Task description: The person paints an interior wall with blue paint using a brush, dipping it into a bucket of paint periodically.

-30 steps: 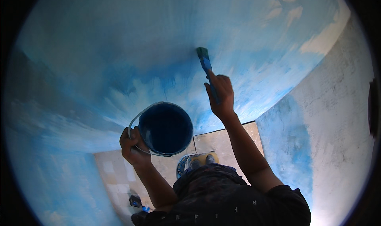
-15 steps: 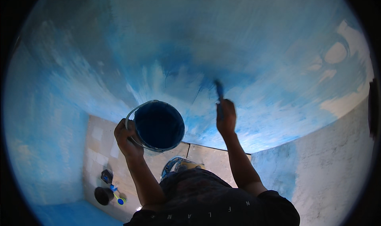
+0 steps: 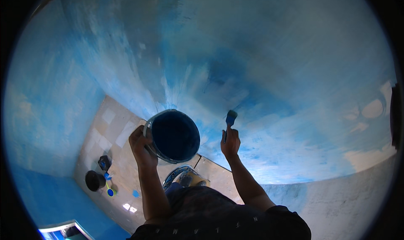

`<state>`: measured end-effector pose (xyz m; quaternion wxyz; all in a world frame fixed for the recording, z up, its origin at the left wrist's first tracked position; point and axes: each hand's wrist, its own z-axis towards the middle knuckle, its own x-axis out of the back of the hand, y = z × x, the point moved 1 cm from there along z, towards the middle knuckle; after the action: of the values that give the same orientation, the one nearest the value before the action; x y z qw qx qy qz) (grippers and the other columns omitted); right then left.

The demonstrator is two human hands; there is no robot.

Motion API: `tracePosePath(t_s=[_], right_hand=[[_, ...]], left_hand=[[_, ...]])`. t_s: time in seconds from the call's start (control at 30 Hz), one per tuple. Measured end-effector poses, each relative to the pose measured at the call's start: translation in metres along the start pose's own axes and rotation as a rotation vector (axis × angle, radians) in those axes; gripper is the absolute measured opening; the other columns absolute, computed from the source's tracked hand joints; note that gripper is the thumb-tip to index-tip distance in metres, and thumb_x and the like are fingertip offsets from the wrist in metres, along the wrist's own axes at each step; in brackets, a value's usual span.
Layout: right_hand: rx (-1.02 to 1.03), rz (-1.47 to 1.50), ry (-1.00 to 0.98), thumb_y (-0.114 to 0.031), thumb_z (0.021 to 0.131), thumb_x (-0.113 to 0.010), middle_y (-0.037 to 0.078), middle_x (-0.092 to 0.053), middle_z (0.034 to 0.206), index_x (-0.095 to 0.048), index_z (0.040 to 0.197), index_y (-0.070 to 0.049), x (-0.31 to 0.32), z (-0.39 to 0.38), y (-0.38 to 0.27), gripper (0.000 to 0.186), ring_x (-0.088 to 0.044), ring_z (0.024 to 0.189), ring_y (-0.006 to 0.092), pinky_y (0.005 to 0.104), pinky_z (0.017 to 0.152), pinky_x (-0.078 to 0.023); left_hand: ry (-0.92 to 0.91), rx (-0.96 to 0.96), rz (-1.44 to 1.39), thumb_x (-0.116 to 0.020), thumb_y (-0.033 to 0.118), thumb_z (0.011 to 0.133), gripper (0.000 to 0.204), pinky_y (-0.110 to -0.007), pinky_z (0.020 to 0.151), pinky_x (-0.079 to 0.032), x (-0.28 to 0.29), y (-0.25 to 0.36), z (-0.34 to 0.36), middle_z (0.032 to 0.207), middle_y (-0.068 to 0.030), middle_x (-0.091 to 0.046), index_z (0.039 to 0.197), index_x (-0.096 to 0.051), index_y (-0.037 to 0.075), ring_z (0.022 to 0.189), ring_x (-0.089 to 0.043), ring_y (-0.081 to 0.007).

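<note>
My left hand (image 3: 143, 145) grips the rim and handle side of a round paint bucket (image 3: 175, 135), tilted so that its dark inside shows. How much paint it holds I cannot make out. A paintbrush (image 3: 231, 118) with a blue-stained head sticks up from my right hand (image 3: 230, 143), whose fingers are closed around its handle. In front of both hands rises a wall (image 3: 261, 84) streaked with blue, white and grey paint. The brush head appears close to that wall; whether it touches, I cannot tell.
Below me another paint-smeared bucket (image 3: 198, 180) stands on the tiled floor (image 3: 126, 172). Farther left lie a black tub (image 3: 95, 180), a dark container (image 3: 104, 162) and a yellow-green tool (image 3: 111, 191). Side walls close in at left (image 3: 50, 126) and right (image 3: 349, 202).
My view has turned to the left. The brush has come down lower in the view, nearer the bucket's level, and its head now shows sharply. The bucket stays in my left hand.
</note>
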<state>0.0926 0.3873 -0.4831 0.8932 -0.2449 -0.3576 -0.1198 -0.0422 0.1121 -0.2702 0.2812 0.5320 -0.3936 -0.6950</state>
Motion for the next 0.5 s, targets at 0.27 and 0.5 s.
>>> tracePosePath(t_s=[0.27,0.5], right_hand=[[-0.203,-0.039,-0.422,-0.023,0.096,-0.065,0.018,-0.062,0.084,-0.061,0.127,-0.003,-0.058,-0.018,0.012,0.037,-0.061,0.081,0.0375,0.0488,0.067,-0.050],[-0.019,0.089,-0.007,-0.016,0.098,-0.062,0.017,-0.063,0.092,-0.067,0.117,0.000,0.064,0.091,0.005,0.025,-0.061,0.082,0.0312,0.0435,0.071,-0.048]], left_hand=[[0.056,0.124,-0.021,-0.050,0.003,0.060,0.006,-0.022,0.049,-0.026,0.035,-0.040,-0.002,0.060,-0.0001,-0.046,0.066,-0.052,0.002,0.050,-0.037,-0.0082],[0.056,0.104,-0.026,-0.051,0.004,0.061,0.005,-0.024,0.053,-0.025,0.026,-0.031,-0.001,0.062,0.0011,-0.045,0.065,-0.052,0.002,0.055,-0.036,-0.0072]])
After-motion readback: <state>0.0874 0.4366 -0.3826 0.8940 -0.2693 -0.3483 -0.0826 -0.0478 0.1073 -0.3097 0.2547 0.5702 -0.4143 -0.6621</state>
